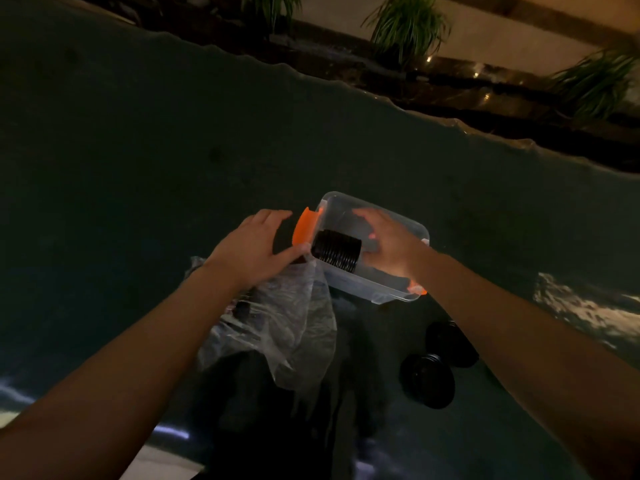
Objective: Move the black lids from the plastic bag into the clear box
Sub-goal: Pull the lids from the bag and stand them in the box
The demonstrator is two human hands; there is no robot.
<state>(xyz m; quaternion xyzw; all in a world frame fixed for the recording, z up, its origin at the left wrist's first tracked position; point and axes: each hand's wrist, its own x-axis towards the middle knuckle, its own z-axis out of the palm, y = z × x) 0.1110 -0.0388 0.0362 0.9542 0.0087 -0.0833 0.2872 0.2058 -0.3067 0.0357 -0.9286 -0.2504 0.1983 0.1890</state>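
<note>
A stack of black lids (336, 250) lies sideways over the near-left rim of the clear box (414, 226), pressed between my two hands. My left hand (254, 245) grips the stack's left end together with the mouth of the clear plastic bag (277, 327), which hangs crumpled below it. My right hand (389, 242) holds the stack's right end, inside the box. The box has orange clips, one (304, 226) at its left end and one (415, 289) at its near corner. Dark shapes show through the bag.
Two more black lid stacks (426, 381) (450, 344) rest on the dark table near my right forearm. The table's far edge runs diagonally behind the box. Beyond it are potted plants (408, 26) and a wall. The scene is dim.
</note>
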